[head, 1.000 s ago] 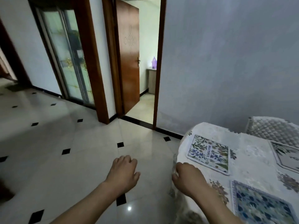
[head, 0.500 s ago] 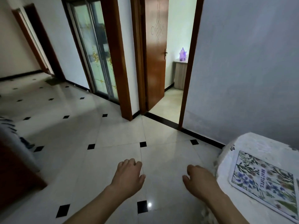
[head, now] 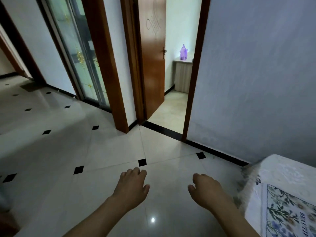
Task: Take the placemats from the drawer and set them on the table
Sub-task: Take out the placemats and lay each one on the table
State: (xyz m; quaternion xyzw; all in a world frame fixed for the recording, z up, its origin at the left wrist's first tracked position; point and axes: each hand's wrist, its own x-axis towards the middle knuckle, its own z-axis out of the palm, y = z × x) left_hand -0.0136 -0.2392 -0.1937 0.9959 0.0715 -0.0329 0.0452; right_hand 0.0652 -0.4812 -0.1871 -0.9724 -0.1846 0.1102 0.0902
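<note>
**Both hands empty above the floor, a placemat on the table at my right**

My left hand (head: 132,185) and right hand (head: 206,190) hang out in front of me over the pale tiled floor (head: 111,151). The fingers of both are loosely curled, backs up, and they hold nothing. The two hands are apart and touch nothing.

At the lower right edge, a floral placemat (head: 289,212) lies flat on the table (head: 282,170), which is covered by a white lacy cloth. It is near my right hand but not touching it.

Ahead, a brown wooden door (head: 152,57) stands open. Beyond it, a purple translucent object (head: 183,52) sits on a small cabinet (head: 183,76). A glass sliding door (head: 80,48) is to the left.
</note>
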